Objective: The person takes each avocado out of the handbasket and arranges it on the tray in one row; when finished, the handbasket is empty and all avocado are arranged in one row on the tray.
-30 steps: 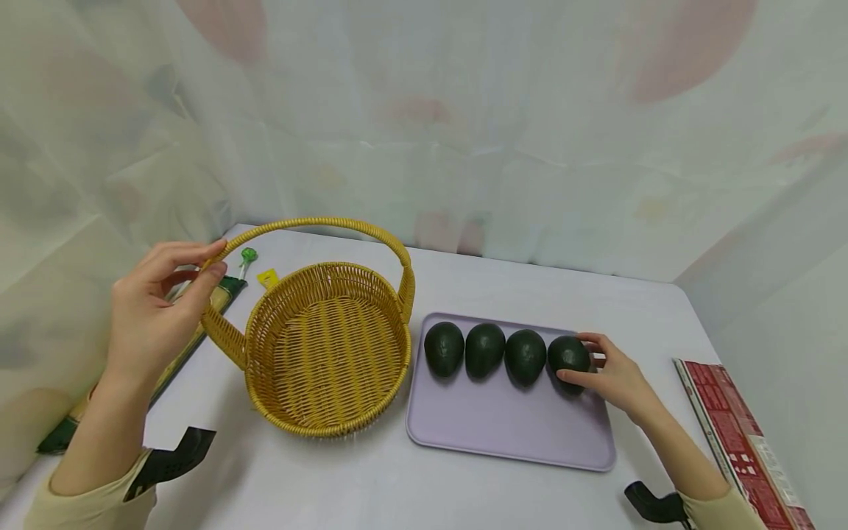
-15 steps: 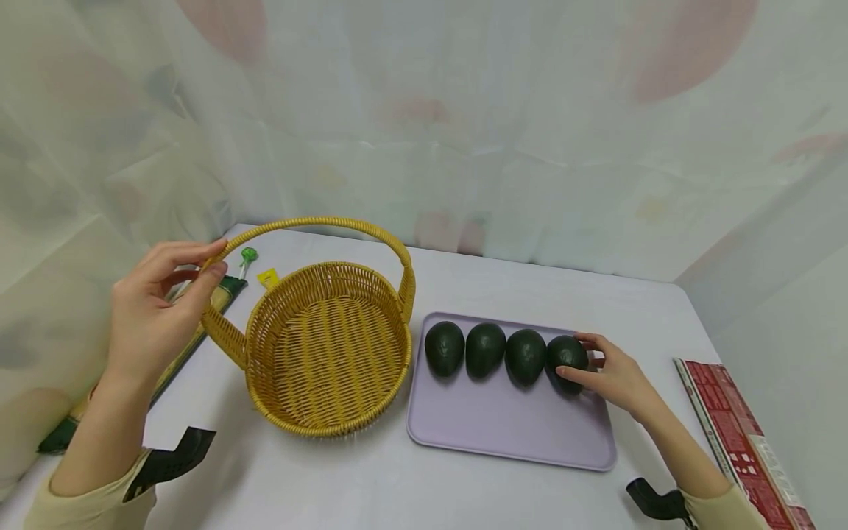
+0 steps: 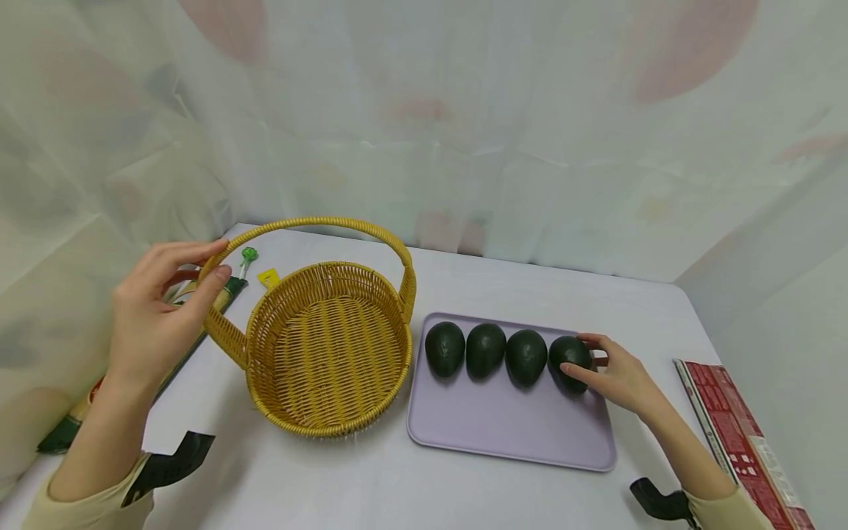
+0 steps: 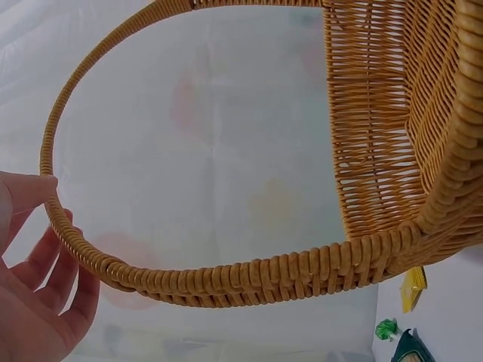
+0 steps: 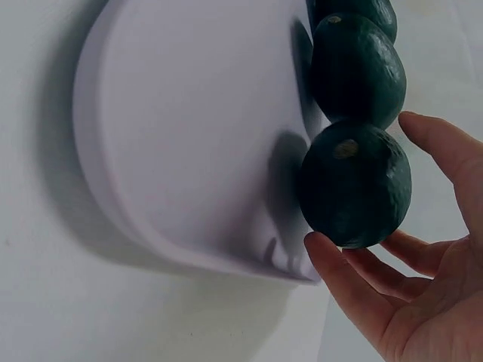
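A round yellow wicker basket [image 3: 331, 353] has a tall arched handle [image 3: 311, 223]. My left hand [image 3: 155, 302] grips the left side of that handle between thumb and fingers; the left wrist view shows the fingers [image 4: 56, 271] behind the woven band. Several dark green avocados [image 3: 486, 351] lie in a row along the far side of a pale purple tray [image 3: 503, 434]. At the right end of the row, my right hand [image 3: 616, 375] holds the last avocado [image 5: 355, 185], thumb on its near side and fingertips round its far and right sides.
On the far right lies a red and white printed packet [image 3: 735, 427]. Behind my left arm are a long green and yellow packet [image 3: 228, 291], a green-wrapped lollipop [image 3: 248, 255] and a small yellow packet [image 3: 268, 278]. A patterned curtain [image 3: 424, 147] hangs behind the table.
The right-end avocado and my right hand have shifted very slightly to the right. My left thumb has moved a little along the basket handle; the basket stays almost in place.
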Action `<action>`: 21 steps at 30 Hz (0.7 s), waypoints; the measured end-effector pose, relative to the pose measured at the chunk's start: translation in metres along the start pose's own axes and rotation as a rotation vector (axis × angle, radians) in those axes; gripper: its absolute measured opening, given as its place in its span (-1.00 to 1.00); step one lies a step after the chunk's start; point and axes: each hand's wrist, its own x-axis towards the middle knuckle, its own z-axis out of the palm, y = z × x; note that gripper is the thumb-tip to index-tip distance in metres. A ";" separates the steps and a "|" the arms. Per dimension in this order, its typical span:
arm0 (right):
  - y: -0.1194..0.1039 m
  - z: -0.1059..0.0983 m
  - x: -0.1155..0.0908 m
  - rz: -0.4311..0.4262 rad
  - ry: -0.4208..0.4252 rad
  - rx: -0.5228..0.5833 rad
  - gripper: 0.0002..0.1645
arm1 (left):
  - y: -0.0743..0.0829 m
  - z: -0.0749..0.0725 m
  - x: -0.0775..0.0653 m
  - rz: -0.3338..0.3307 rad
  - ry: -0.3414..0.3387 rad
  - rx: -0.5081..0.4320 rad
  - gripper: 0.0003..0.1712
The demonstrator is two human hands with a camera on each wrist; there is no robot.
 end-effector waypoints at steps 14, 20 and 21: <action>0.002 -0.002 -0.001 -0.053 0.055 -0.041 -0.15 | 0.001 0.000 -0.001 0.028 0.017 0.049 -0.63; 0.002 -0.002 -0.002 -0.087 0.139 -0.083 -0.21 | 0.002 0.000 -0.002 0.057 0.061 0.052 -0.66; 0.001 -0.002 -0.003 -0.100 0.167 -0.090 -0.23 | 0.004 0.001 -0.002 0.076 0.083 0.054 -0.69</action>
